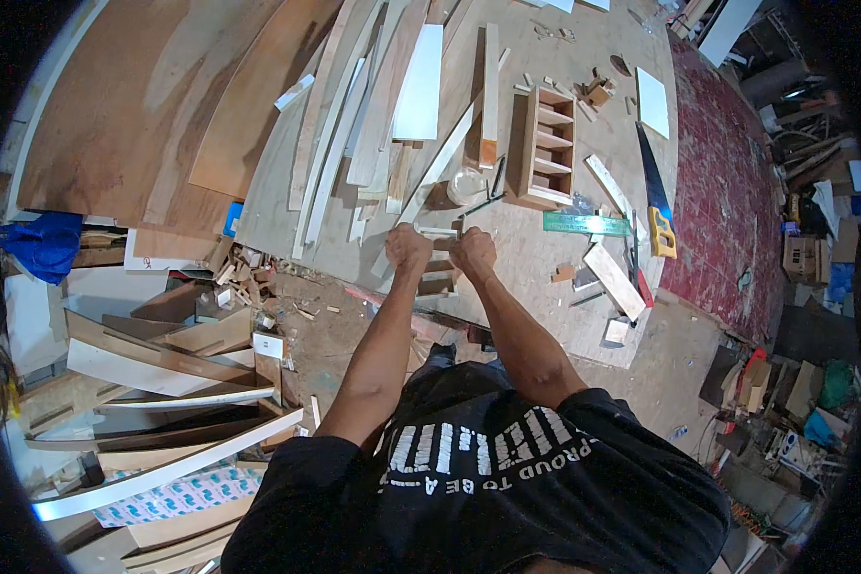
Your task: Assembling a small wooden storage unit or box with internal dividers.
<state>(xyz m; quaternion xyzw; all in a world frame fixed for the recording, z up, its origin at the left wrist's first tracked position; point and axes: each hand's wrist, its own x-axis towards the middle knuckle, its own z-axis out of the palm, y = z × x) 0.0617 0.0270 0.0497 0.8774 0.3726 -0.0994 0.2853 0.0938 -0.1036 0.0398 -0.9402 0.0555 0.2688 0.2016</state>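
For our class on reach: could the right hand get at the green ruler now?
Probably yes: nothing visibly stands between the right hand and the green ruler, though that hand holds a wooden rack.

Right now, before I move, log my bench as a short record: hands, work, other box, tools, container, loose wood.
Left hand: closed on the left side of the small wooden box
Right hand: closed on its right side
Work: small wooden box with crosspieces, between the hands
Other box: larger divided box, ahead and to the right, compartments showing
Tools: saw with yellow handle; green ruler left of the handle
Container: clear round tub, just beyond the hands
Loose wood: long strips, ahead and to the left
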